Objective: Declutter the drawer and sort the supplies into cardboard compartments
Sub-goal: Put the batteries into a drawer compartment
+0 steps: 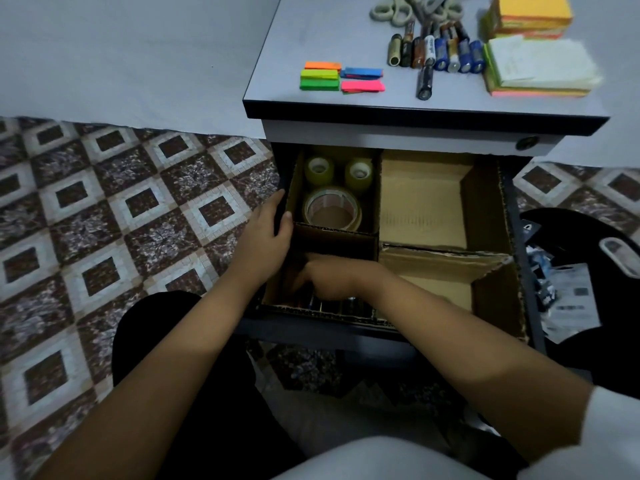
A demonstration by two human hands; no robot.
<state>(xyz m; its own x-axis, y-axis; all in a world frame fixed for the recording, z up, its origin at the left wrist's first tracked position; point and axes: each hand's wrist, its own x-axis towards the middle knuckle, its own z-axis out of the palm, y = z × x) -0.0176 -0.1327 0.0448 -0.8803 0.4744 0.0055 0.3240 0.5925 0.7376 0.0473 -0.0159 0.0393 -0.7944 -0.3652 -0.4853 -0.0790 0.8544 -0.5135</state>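
- Left hand [270, 230] grips the left side of the dark open drawer [512, 216], thumb hooked over the edge.
- Right hand [329, 277] is down in the front-left brown cardboard compartment [339, 244], fingers curled among dark slim items [332, 303]. Can't tell if it's holding any.
- Back-left cardboard compartment [295, 195] has three clear tape rolls [319, 180].

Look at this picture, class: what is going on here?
A person is sorting an open drawer lined with cardboard compartments. The left hand grips the drawer's left side; the right hand reaches into the front-left compartment, its grasp hidden. Three tape rolls sit in the back-left compartment. Batteries, scissors and sticky notes lie on the desktop.
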